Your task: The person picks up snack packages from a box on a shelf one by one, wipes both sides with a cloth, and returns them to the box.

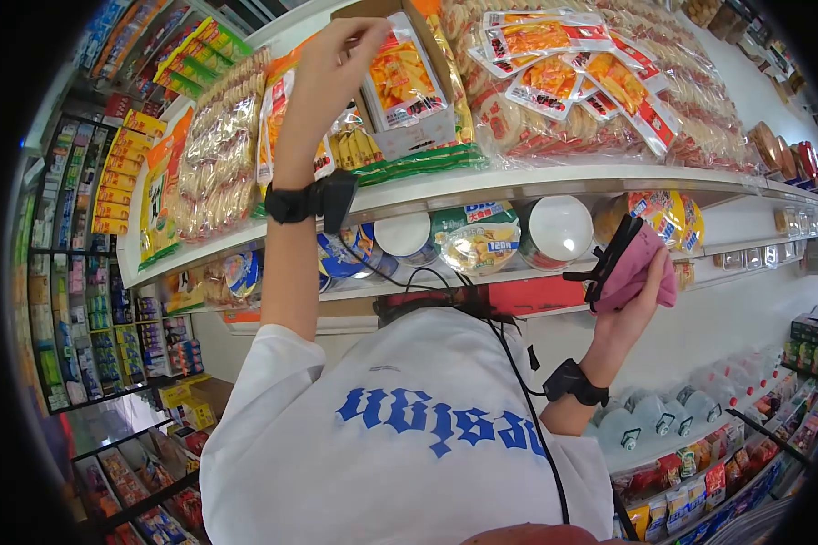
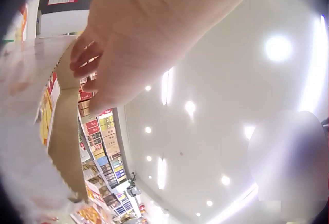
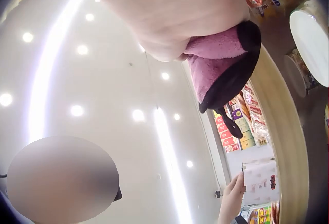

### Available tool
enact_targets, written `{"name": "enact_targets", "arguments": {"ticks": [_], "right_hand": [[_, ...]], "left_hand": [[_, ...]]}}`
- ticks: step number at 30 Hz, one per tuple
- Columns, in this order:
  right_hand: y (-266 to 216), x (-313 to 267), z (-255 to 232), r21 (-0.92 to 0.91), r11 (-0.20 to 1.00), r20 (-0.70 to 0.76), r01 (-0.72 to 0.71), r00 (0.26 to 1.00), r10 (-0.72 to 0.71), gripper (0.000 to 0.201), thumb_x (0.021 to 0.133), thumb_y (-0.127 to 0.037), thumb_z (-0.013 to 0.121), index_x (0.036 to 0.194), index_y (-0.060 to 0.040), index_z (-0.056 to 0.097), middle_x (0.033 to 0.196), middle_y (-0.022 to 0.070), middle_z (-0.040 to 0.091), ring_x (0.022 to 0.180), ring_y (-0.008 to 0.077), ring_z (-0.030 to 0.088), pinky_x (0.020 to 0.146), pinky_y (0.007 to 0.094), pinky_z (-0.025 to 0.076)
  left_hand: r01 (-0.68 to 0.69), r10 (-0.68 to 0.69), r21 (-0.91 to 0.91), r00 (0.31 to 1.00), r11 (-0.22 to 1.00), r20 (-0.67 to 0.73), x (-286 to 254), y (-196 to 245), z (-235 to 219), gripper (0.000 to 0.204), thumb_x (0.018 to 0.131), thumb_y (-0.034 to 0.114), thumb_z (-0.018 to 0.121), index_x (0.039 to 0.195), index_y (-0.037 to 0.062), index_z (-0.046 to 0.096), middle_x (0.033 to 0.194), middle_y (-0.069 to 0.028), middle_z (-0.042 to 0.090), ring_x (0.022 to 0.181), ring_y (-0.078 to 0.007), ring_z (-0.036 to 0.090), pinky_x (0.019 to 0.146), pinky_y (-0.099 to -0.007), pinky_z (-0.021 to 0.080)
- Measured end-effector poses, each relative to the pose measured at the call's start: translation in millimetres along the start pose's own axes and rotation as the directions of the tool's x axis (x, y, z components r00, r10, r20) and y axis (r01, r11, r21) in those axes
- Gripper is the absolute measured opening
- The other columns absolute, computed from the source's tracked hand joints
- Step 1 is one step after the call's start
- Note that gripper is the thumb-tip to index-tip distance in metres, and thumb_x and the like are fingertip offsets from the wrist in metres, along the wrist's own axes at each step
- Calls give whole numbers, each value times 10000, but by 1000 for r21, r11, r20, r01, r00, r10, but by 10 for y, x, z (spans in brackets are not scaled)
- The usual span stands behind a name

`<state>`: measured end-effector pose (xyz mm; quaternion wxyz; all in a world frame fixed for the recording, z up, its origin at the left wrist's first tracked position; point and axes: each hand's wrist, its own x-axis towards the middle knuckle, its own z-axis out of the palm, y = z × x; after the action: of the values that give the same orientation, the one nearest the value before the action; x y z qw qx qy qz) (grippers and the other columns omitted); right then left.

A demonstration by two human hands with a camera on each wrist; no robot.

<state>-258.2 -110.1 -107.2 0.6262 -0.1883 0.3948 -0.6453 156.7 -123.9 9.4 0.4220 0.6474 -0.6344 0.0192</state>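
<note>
Nearest is a white T-shirt (image 1: 409,363) of soft, smooth fabric, with blue pointed lettering on it. A black band with a small box-shaped device (image 1: 339,202) sits on the left wrist, and a similar dark one (image 1: 570,381) is on the right.

The right hand (image 1: 633,313) grips a pink cloth (image 1: 643,271) between thumb and fingers. This cloth has a fuzzy surface, is folded into a rounded pocket shape, and carries a smooth black border with a strap loop. It is in front of the lower shelf, where tubs (image 1: 562,232) with flat round white lids stand.

The left hand (image 1: 330,65) has its fingers bent at the rim of an open cardboard box (image 1: 418,139) on the upper shelf (image 1: 527,184); I cannot tell if it pinches the rim. Inside stand flat, glossy packets (image 1: 402,77). Beside the box, crinkled clear plastic covers columns of pale round pieces (image 1: 223,150), and on the other side shiny flat sachets (image 1: 550,82) lie in a loose pile.

Farther away are clear rounded bottles (image 1: 673,416) and a dark-framed rack (image 1: 74,263).
</note>
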Motion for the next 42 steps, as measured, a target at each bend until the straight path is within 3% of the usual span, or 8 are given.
{"name": "enact_targets", "arguments": {"ticks": [3,6,21,29,34,36,40,42], "right_hand": [[27,6,52,-31,1000,11,-3,1000,3,368,1011,-327,596,1267,-63,583,1195,68,670,1026,160,681,857,303,567],[60,23,63,20,999,6,-43,999,43,323,1018,-283,597,1239,-47,593,1184,74,661,1056,143,660,903,293,542],[245,3,352,-67,989,229,-130,963,142,433,1014,-340,592,1337,-59,523,1307,83,600,1180,185,608,1005,353,494],[472,-368,900,-299,954,514,14,845,149,482,1039,-341,544,1378,-4,487,1312,107,603,1169,166,607,984,308,491],[432,-829,1454,-275,931,759,238,648,58,407,1024,-171,584,1399,-30,518,971,2,685,622,-20,510,509,153,371],[478,-835,1453,-263,933,727,246,686,25,421,1008,-142,607,1401,-18,519,963,6,681,605,-19,501,498,155,369],[582,-887,1517,-247,933,700,263,714,-16,417,992,-159,643,1354,22,546,984,31,684,680,10,559,549,172,425],[652,-940,1525,-308,922,724,234,687,68,391,989,-167,652,1312,38,573,999,43,686,790,39,608,634,189,476]], "left_hand": [[-321,303,452,946,833,114,108,-412,206,694,915,477,666,1364,-29,510,1219,-182,655,1084,-360,644,1022,-403,450],[-276,-19,649,913,710,408,121,-20,283,769,864,533,698,1349,-34,513,1202,-204,649,1075,-368,637,990,-419,465],[-268,312,163,865,949,-394,-384,644,-24,746,688,97,878,1371,90,576,1276,-151,609,1164,-257,581,949,-368,495],[-179,134,-159,957,971,-257,-927,1214,-242,785,671,64,889,1378,55,550,1277,-98,595,1105,-201,573,972,-333,461],[-125,-14,-290,901,949,-434,-1133,1192,-72,838,730,85,871,1440,-2,435,1353,-149,562,1239,-232,545,1047,-376,441],[-115,-225,-457,749,882,-623,-1143,1198,8,883,760,112,862,1482,6,364,1310,-158,584,1235,-239,559,1027,-389,465],[257,-506,-919,859,299,76,-1376,1110,-87,738,890,173,767,1464,-33,351,1331,-171,574,1243,-241,564,1071,-362,438],[33,-510,-981,857,189,-69,-1350,1192,-23,474,974,125,642,1380,-30,452,1307,-129,593,1183,-217,609,1026,-340,478]]}}
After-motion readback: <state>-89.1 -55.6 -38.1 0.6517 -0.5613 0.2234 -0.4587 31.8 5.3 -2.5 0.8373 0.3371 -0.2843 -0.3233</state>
